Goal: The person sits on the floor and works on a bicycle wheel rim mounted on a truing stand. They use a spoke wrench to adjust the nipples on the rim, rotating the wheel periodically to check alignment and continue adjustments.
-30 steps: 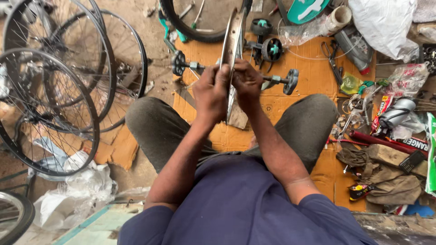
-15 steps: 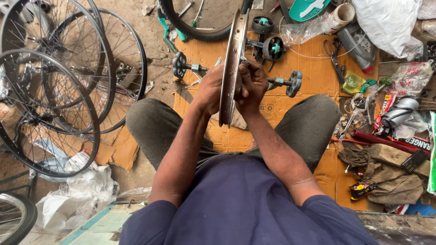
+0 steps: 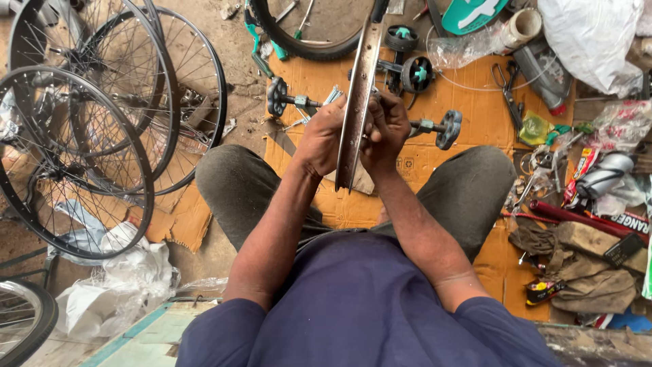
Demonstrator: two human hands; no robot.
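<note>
since a moment ago the bare metal wheel rim (image 3: 356,102) has turned edge-on and stands nearly upright between the hands. at far left, spoked wheels (image 3: 81,136) lean over crumpled white plastic (image 3: 115,285). the left hand (image 3: 319,139) wraps closed on the rim's left side. the right hand (image 3: 386,129) pinches closed against its right face, though what the fingertips hold is too small to tell. small training wheels (image 3: 445,129) lie on the orange cardboard (image 3: 475,109) beyond. tools clutter the far right.
</note>
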